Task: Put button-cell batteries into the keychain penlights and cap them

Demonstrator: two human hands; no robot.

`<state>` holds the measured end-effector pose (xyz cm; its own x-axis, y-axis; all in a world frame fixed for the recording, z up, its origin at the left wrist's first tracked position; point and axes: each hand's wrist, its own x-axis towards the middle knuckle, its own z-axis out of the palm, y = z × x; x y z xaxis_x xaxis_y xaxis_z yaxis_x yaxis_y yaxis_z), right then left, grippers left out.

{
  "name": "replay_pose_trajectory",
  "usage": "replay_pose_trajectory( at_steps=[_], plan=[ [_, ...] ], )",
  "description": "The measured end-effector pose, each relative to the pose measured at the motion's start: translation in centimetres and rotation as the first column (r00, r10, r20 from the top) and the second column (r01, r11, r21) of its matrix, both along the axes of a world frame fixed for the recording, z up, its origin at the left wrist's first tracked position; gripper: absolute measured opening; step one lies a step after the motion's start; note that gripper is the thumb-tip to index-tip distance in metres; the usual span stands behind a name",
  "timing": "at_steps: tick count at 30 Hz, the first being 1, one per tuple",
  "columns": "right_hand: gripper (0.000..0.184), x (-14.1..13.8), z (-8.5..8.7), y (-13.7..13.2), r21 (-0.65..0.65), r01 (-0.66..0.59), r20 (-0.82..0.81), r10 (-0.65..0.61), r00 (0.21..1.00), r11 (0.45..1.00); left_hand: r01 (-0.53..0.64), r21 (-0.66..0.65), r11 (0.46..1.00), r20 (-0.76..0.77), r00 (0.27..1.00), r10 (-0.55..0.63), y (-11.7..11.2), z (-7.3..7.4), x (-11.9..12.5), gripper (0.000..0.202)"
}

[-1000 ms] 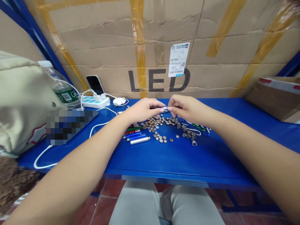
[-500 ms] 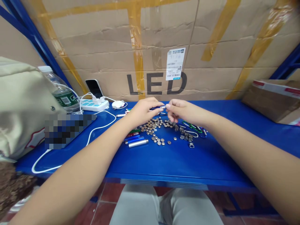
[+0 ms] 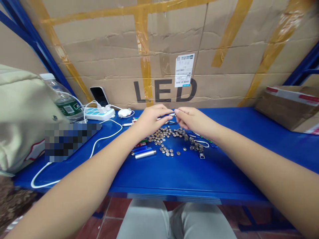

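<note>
My left hand (image 3: 156, 119) pinches a slim silver mini flashlight (image 3: 171, 115), its fingers hiding most of the body. At its right end my right hand (image 3: 186, 117) closes thumb and fingertips; whether a small part sits between them is hidden. Beneath the hands, many button cells (image 3: 159, 134) lie scattered. Silver, blue and red tubes, among them a silver tube (image 3: 145, 154), lie by my left forearm. Small metal clips (image 3: 196, 145) and several coloured carabiners (image 3: 201, 143) lie below my right hand, partly covered by it.
On the blue table (image 3: 174, 176) stand a power strip (image 3: 99, 113), a white cable, a phone (image 3: 99, 96), a water bottle (image 3: 67, 103) and a beige bag (image 3: 27, 116) at left. A large LED carton (image 3: 112, 59) forms the back; an open box (image 3: 289, 106) stands right.
My right fingers have closed in tighter at the end of the mini flashlight, where they were looser before. My left hand keeps its pinch; the view has shifted slightly.
</note>
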<state>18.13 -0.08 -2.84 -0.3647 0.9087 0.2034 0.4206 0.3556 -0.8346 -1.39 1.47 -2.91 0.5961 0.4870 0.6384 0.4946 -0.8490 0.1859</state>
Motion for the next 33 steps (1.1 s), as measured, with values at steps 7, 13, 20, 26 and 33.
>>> replay_pose_trajectory(
  at_steps=[7, 13, 20, 26, 33],
  plan=[
    [0.038, 0.0, 0.5, -0.1, -0.265, -0.104, -0.204, 0.049, 0.978, 0.959, -0.033, 0.139, 0.990, -0.055, 0.998, 0.041, -0.2, 0.4, 0.4, 0.023],
    [0.045, 1.2, 0.5, 0.3, 0.508, -0.054, 0.384, -0.170, 0.908, 0.860, 0.034, -0.411, 0.911, 0.094, 0.996, 0.005, -0.7, 0.4, 0.5, 0.024],
    [0.053, 0.4, 0.1, 0.3, 0.462, 0.051, 0.263, -0.192, 0.945, 0.885, -0.014, -0.312, 0.950, 0.125, 0.991, 0.056, -0.9, 0.1, 1.0, 0.020],
    [0.059, 0.4, 0.2, 0.2, 0.398, 0.098, 0.163, -0.176, 0.971, 0.912, -0.023, -0.126, 0.992, 0.173, 0.984, 0.045, -0.9, -0.1, 1.5, 0.017],
    [0.051, 0.9, 1.2, -0.1, 0.467, -0.001, 0.290, -0.152, 0.945, 0.884, 0.044, -0.380, 0.924, 0.190, 0.981, 0.032, -1.6, 0.3, 1.8, 0.021]
  ],
)
